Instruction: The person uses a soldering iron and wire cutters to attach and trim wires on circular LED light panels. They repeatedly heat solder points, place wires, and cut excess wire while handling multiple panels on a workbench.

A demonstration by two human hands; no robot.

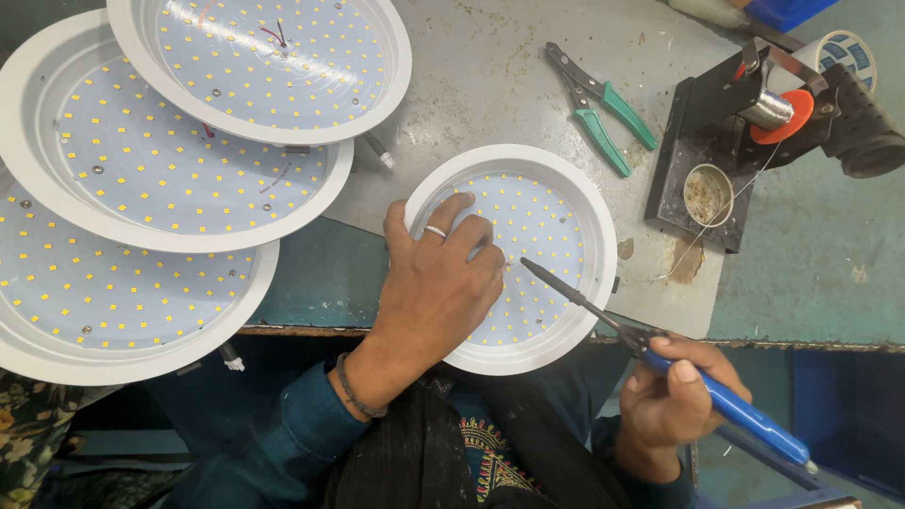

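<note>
Left hand (436, 283) presses flat, fingers spread, on round LED panel light (514, 256), steadying it; right hand (671, 396) grips blue soldering iron (726, 401), tip over the LEDs.

Lamp assembly workshop: scuffed metal bench (490, 75), stacked LED panels (189, 160), soldering iron (660, 349), solder stand (716, 160), pliers (599, 108).

bright, even overhead light | soft shadows | sharp focus | mild edge distortion

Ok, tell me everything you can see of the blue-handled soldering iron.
The soldering iron has a blue plastic-looking handle and a thin dark metal shaft ending in a pointed tip. The right hand grips the handle like a pen. It slants up-left, its tip over the LED board of the round white lamp, near the left hand.
</note>
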